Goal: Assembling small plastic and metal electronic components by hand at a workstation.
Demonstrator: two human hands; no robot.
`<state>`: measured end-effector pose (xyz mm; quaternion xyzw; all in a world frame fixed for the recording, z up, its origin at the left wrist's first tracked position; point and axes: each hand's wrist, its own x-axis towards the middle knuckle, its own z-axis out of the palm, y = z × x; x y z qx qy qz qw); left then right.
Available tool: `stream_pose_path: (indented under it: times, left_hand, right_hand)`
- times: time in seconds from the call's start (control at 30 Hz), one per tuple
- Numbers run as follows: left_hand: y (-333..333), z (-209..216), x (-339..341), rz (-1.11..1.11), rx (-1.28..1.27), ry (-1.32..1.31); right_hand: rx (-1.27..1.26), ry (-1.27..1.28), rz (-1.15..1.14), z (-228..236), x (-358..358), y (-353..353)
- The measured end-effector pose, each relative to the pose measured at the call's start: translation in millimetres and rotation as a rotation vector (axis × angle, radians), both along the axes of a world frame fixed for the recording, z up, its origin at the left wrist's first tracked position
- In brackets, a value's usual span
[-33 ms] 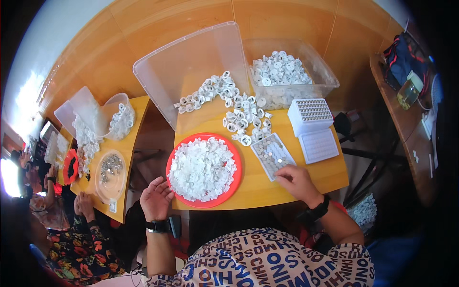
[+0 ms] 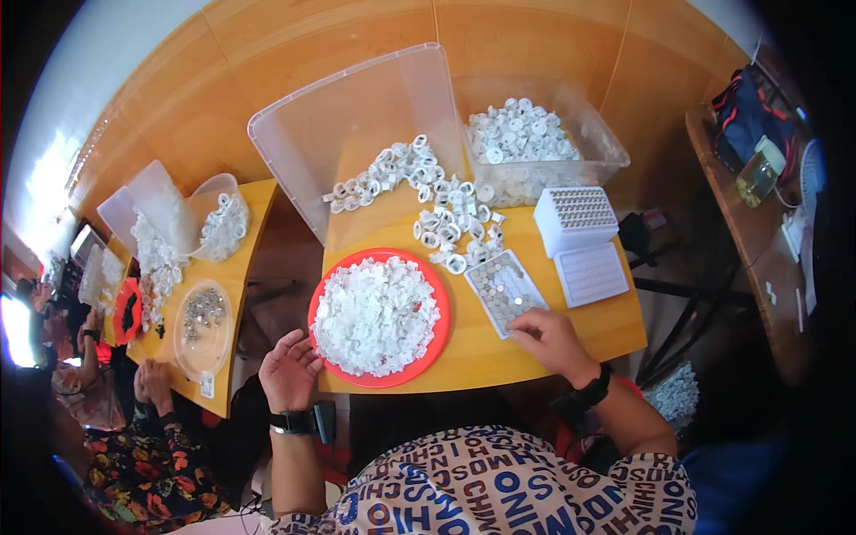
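A red round plate [image 2: 443,343], heaped with small white plastic pieces [image 2: 377,316], lies near the table's front edge. My left hand [image 2: 291,370] rests palm up beside the plate's left rim, fingers loosely curled and apart, with nothing visible in them. At the near right corner of a shallow white tray [image 2: 532,283], my right hand [image 2: 555,343] has its thumb and fingertips pinched together; whatever they may hold is hidden. Small silvery discs [image 2: 502,287] lie flat inside that tray. Behind it, round white plastic parts [image 2: 456,223] spread across the table.
A clear bin [image 2: 599,166] of white round parts stands at the back, with a translucent lid [image 2: 357,116] upright beside it. White stacked trays [image 2: 575,214] and a flat white tray [image 2: 591,274] sit at right. A co-worker's hands [image 2: 154,385] rest at the left table.
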<state>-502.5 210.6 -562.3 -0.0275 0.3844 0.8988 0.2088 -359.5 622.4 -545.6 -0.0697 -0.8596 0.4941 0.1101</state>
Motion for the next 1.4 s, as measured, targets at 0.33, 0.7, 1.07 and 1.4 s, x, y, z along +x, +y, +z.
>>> stream_pose_path:
  times: [0.33, 0.7, 1.07, 1.4]
  left_hand:
    - [12.6, -13.3, 15.0, 0.109, -0.202, 0.185]
    - [10.3, -32.7, 15.7, 0.289, -0.293, 0.171]
    - [22.1, -26.1, 16.4, 0.298, -0.359, 0.184]
    - [40.7, -7.4, 24.1, 0.260, -0.508, 0.221]
  right_hand:
    - [0.114, 0.038, 0.002, -4.6, -1.8, -9.8]
    - [0.146, 0.068, -0.022, 36.1, -0.9, 12.0]
    - [0.038, -0.057, -0.010, 70.2, -17.3, 40.5]
    - [0.394, -0.027, 0.019, 85.7, -72.9, 26.2]
